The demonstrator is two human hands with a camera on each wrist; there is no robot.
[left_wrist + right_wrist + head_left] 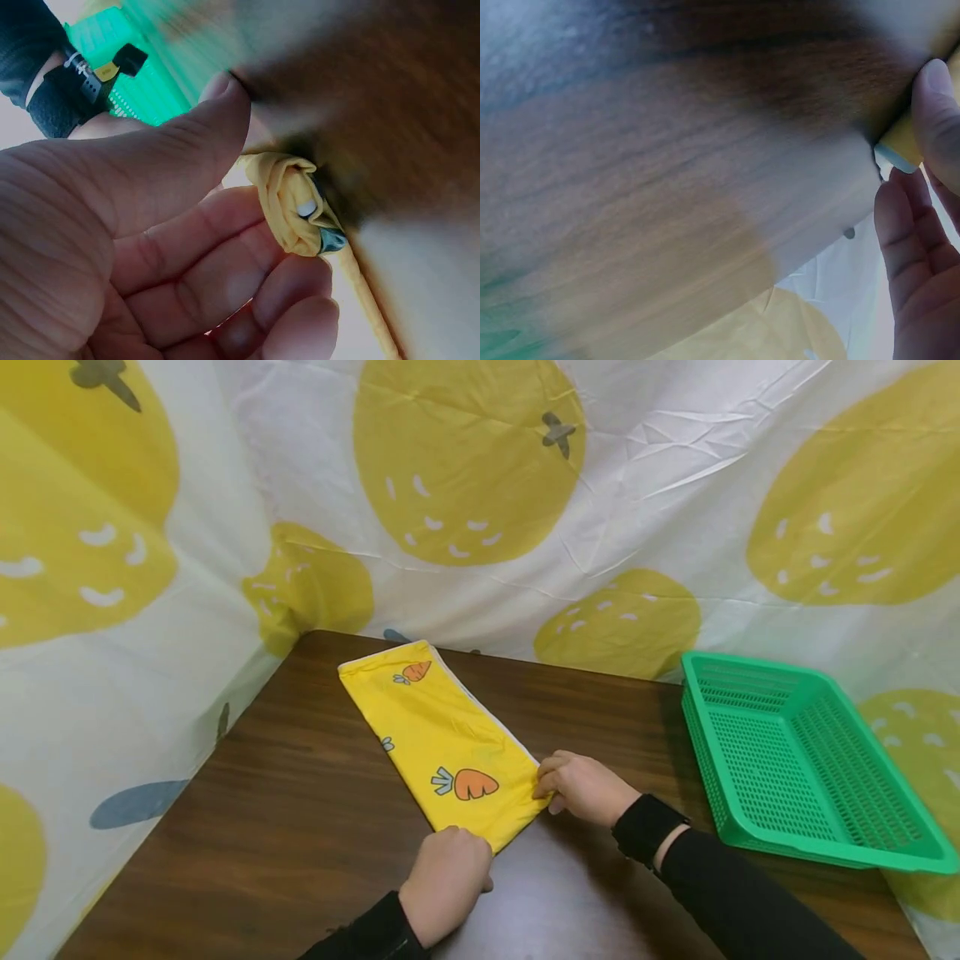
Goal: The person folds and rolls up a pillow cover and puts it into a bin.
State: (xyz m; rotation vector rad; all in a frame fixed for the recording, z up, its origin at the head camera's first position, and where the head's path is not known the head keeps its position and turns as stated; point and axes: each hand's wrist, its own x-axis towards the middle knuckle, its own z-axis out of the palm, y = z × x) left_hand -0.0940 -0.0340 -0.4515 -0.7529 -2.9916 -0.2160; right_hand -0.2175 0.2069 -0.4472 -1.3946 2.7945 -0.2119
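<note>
A folded yellow cloth [450,735] printed with carrots and edged in white lies slantwise on the table. My left hand [452,878] is at its near corner, fingers curled. In the left wrist view, the rolled-up end of the cloth [289,206] sits against the fingers of the left hand [172,225], with the thumb above. At the cloth's right corner, my right hand [585,787] pinches the edge. The right wrist view has the right hand [930,247] with its thumb over the yellow cloth [901,144] and fingers below.
A green plastic basket [712,777] with perforated walls stands on the right of the dark wooden table [285,827]. A white curtain [645,468] with large yellow fruit prints hangs behind the table and along its left side.
</note>
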